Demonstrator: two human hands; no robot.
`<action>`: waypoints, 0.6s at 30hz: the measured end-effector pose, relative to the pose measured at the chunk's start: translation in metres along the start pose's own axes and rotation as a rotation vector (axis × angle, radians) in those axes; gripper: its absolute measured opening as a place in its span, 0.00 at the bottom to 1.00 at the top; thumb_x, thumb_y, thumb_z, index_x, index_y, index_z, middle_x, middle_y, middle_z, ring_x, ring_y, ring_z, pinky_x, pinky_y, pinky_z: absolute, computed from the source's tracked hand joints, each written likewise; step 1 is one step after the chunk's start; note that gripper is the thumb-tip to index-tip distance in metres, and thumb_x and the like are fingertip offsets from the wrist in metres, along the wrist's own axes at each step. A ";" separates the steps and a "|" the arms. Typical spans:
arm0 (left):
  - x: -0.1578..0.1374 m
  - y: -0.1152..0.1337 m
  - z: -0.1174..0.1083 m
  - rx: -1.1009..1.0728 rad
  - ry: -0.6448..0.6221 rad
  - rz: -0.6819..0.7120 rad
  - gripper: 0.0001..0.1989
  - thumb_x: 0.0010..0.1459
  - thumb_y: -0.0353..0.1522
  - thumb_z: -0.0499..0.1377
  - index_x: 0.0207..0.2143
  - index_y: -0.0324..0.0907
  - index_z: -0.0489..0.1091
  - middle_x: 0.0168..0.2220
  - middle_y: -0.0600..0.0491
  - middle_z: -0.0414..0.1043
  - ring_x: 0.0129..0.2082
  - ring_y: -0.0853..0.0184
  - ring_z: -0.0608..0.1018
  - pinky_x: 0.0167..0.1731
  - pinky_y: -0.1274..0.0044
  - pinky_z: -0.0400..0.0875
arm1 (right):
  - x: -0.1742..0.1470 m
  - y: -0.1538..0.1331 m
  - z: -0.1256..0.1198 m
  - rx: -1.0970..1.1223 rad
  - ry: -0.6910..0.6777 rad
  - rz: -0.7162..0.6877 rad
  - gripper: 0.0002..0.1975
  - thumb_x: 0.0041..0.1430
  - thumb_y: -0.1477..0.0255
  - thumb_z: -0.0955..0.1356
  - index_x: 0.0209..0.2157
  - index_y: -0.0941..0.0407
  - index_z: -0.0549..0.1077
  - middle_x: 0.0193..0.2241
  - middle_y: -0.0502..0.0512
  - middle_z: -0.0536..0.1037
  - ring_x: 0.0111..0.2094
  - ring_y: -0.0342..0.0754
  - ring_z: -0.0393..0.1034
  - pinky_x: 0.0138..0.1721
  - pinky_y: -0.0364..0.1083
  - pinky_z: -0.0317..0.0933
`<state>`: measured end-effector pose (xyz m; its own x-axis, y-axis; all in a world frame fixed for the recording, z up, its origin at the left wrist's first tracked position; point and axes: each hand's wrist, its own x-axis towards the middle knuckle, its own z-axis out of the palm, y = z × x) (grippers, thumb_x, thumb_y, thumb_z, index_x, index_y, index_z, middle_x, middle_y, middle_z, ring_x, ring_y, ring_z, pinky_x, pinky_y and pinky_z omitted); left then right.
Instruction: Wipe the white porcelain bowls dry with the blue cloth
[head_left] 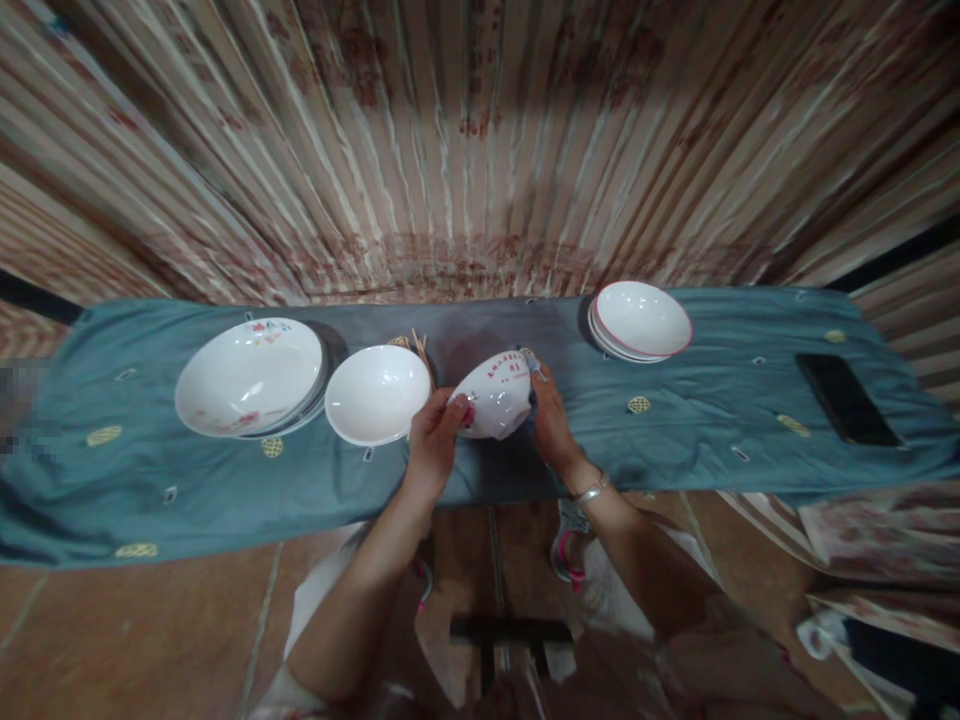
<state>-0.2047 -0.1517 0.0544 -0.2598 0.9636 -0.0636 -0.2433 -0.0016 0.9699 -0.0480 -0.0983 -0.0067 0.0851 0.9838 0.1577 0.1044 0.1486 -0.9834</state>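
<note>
A white bowl (496, 402) with red lettering and a flower print is tilted on its side above the middle of the table. My left hand (436, 432) grips its left rim, thumb on the outside. At the bowl's right side, my right hand (553, 415) is closed around a bluish cloth (535, 372), mostly hidden by the fingers, and presses it to the bowl. Just left of my left hand stands another white bowl (379, 395). Behind it lie several chopsticks (420, 346), partly hidden by the bowls.
A stack of large floral plates (251, 378) sits on the left of the table, covered with a teal cloth (217, 510). Stacked red-rimmed bowls (643, 320) stand at the back right. A black phone (846, 398) lies far right. A pleated curtain (480, 150) hangs behind.
</note>
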 end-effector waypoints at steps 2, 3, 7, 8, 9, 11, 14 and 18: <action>0.000 0.000 0.000 -0.004 0.003 0.002 0.20 0.50 0.48 0.67 0.23 0.40 0.71 0.20 0.57 0.66 0.23 0.73 0.65 0.26 0.78 0.60 | 0.001 0.000 0.000 0.001 0.018 0.032 0.26 0.68 0.55 0.57 0.59 0.54 0.69 0.59 0.62 0.73 0.63 0.53 0.64 0.65 0.58 0.56; 0.000 0.000 0.000 -0.010 0.001 0.002 0.20 0.50 0.48 0.67 0.23 0.41 0.70 0.20 0.58 0.66 0.23 0.73 0.65 0.27 0.78 0.60 | 0.001 -0.002 -0.001 0.008 0.022 0.050 0.26 0.68 0.56 0.58 0.57 0.54 0.71 0.58 0.62 0.74 0.63 0.53 0.64 0.65 0.58 0.56; -0.001 0.000 0.003 -0.023 -0.013 -0.002 0.21 0.49 0.48 0.68 0.22 0.41 0.69 0.20 0.57 0.66 0.24 0.72 0.65 0.27 0.78 0.61 | 0.004 -0.019 -0.005 0.037 0.005 0.066 0.25 0.67 0.56 0.59 0.55 0.54 0.72 0.56 0.61 0.76 0.61 0.53 0.66 0.64 0.56 0.57; -0.001 -0.001 0.004 -0.019 -0.017 -0.002 0.21 0.49 0.49 0.67 0.22 0.41 0.69 0.21 0.57 0.66 0.24 0.72 0.66 0.27 0.77 0.61 | 0.005 -0.023 -0.006 0.052 0.004 0.070 0.25 0.67 0.56 0.59 0.55 0.55 0.72 0.55 0.61 0.76 0.59 0.53 0.68 0.64 0.56 0.58; -0.001 -0.001 0.005 -0.017 -0.022 -0.002 0.20 0.49 0.49 0.67 0.22 0.42 0.70 0.21 0.57 0.66 0.24 0.71 0.66 0.28 0.77 0.62 | 0.006 -0.026 -0.008 0.063 0.004 0.072 0.25 0.66 0.56 0.59 0.55 0.55 0.72 0.55 0.61 0.77 0.58 0.53 0.69 0.63 0.56 0.59; -0.002 -0.003 0.006 -0.022 -0.034 -0.004 0.19 0.50 0.48 0.67 0.24 0.42 0.71 0.22 0.56 0.67 0.25 0.71 0.67 0.29 0.77 0.63 | 0.009 -0.032 -0.012 0.071 0.016 0.057 0.24 0.65 0.55 0.60 0.53 0.54 0.73 0.53 0.60 0.78 0.56 0.54 0.70 0.61 0.56 0.61; -0.002 -0.007 0.008 -0.042 -0.058 -0.025 0.18 0.49 0.48 0.68 0.26 0.42 0.73 0.22 0.56 0.68 0.26 0.70 0.68 0.30 0.76 0.65 | 0.013 -0.037 -0.017 0.059 0.035 0.009 0.23 0.64 0.55 0.61 0.51 0.54 0.74 0.52 0.58 0.78 0.55 0.53 0.70 0.60 0.55 0.62; -0.003 -0.012 0.008 -0.081 -0.093 -0.053 0.17 0.49 0.46 0.68 0.29 0.41 0.75 0.24 0.56 0.69 0.26 0.71 0.69 0.31 0.77 0.66 | 0.015 -0.041 -0.022 0.053 0.030 -0.018 0.23 0.65 0.55 0.62 0.51 0.55 0.73 0.52 0.59 0.79 0.53 0.53 0.72 0.58 0.54 0.63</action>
<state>-0.1934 -0.1523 0.0452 -0.1576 0.9836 -0.0880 -0.3302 0.0315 0.9434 -0.0288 -0.0919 0.0383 0.1138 0.9776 0.1773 0.0538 0.1721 -0.9836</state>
